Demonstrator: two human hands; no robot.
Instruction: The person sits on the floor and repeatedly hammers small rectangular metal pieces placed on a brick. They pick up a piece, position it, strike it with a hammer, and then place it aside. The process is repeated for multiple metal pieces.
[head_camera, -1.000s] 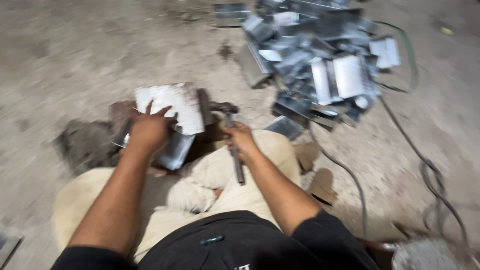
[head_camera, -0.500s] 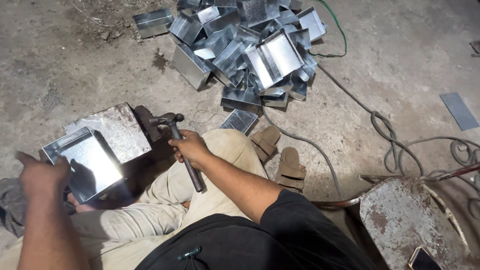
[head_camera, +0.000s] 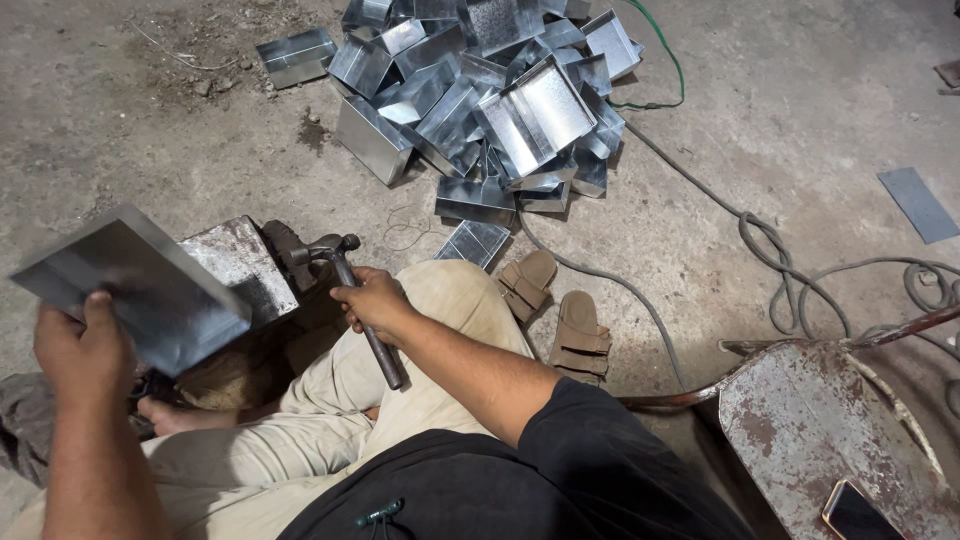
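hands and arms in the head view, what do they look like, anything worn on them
Both hands, left hand and right hand, are bare: no gloves, rings or watch visible. The forearms are uncovered too. A black short sleeve ends above the right elbow; the left sleeve is out of view.

One hammer (head_camera: 350, 290); two sandals (head_camera: 555, 305)

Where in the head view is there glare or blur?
Head view: glare on the shiny folded sheet-metal trays in the pile; slight motion blur on the flat grey metal sheet in the left hand; the right hand and steel hammer look sharp.
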